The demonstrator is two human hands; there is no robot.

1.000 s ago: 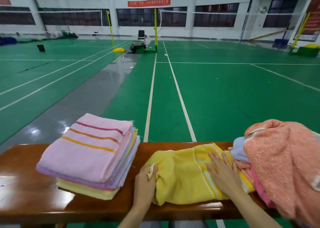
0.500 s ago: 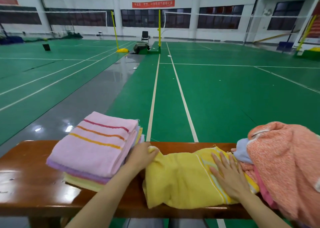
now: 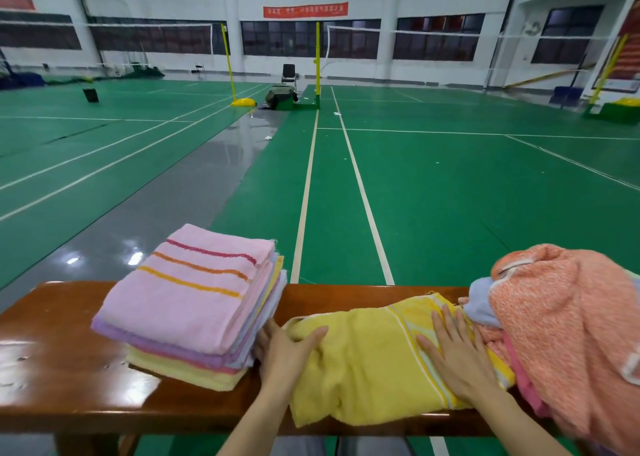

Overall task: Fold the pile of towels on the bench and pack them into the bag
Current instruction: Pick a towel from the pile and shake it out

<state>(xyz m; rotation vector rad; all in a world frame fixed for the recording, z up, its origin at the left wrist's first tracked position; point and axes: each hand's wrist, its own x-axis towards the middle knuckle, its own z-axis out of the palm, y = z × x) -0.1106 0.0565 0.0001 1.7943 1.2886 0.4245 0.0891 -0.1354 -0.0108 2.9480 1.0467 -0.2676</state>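
A yellow towel (image 3: pixel 367 362) lies partly folded on the brown wooden bench (image 3: pixel 62 369), in front of me. My left hand (image 3: pixel 284 351) rests on its left edge, fingers straight, thumb on top of the cloth. My right hand (image 3: pixel 453 355) presses flat on the towel's striped right part. A neat stack of folded towels (image 3: pixel 194 303), pink striped one on top, sits to the left, close to my left hand. A heap of unfolded towels (image 3: pixel 568 334), orange on top, fills the bench's right end. No bag is in view.
Beyond the bench lies a green sports court with white lines. Yellow net posts (image 3: pixel 228 64), a black chair (image 3: pixel 288 73) and a green bag-like bundle (image 3: pixel 281 97) stand far back. The bench's left part is bare wood.
My left hand has moved from the towel's far left corner back to its near left edge and now lies flat there. The right hand stays pressed on the towel.
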